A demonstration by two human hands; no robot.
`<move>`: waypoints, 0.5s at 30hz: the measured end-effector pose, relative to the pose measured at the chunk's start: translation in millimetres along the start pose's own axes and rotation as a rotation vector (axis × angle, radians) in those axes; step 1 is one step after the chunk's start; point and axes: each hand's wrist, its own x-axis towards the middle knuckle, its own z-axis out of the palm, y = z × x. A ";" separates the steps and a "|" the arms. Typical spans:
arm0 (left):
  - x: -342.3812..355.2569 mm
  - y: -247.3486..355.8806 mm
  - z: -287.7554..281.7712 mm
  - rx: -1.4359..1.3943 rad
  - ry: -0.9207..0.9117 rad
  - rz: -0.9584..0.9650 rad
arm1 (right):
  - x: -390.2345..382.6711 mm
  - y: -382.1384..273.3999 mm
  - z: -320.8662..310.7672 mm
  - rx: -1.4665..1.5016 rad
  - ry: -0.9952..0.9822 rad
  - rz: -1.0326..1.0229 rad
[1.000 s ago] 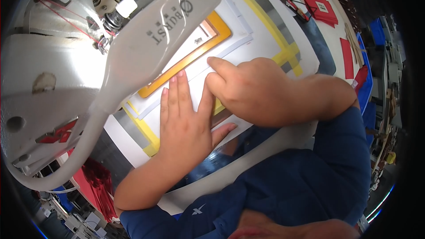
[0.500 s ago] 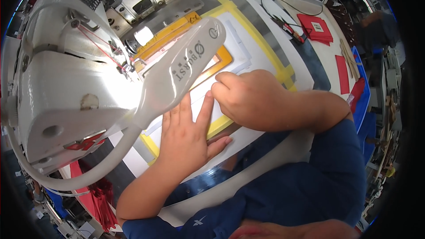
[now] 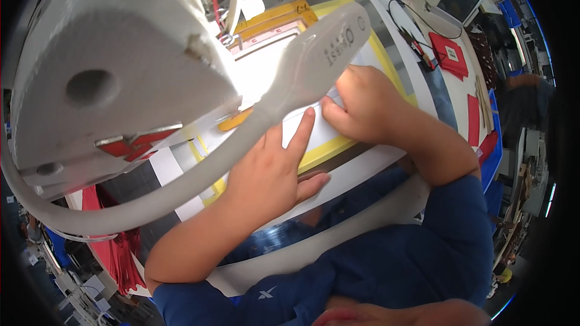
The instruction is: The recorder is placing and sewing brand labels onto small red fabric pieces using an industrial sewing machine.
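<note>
Farther forward than half a second ago, the left hand lies spread, apparently pinning the sheet beneath the lamp, beside the curled right hand (whether it pinches anything, I can't tell).

The left hand lay palm down, fingers spread, on a white sheet; some fingertips were hidden behind a lamp. The right hand was curled just beside the left index finger; whether it gripped anything could not be seen. Yellow tape ran on the near side of the right hand. Beyond both hands lay an orange frame. A sewing machine stood to their left, red squares well to their right.
</note>
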 end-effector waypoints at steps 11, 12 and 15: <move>-19.7 -1.4 9.2 0.079 0.117 0.005 | 8.4 -4.1 0.8 -0.103 -0.005 -0.096; -19.9 -1.8 11.0 0.097 0.151 0.022 | 12.0 -7.7 -0.9 -0.062 -0.049 -0.099; -19.6 -4.4 16.1 0.100 0.205 0.040 | 24.3 -23.6 0.8 -0.029 -0.143 -0.110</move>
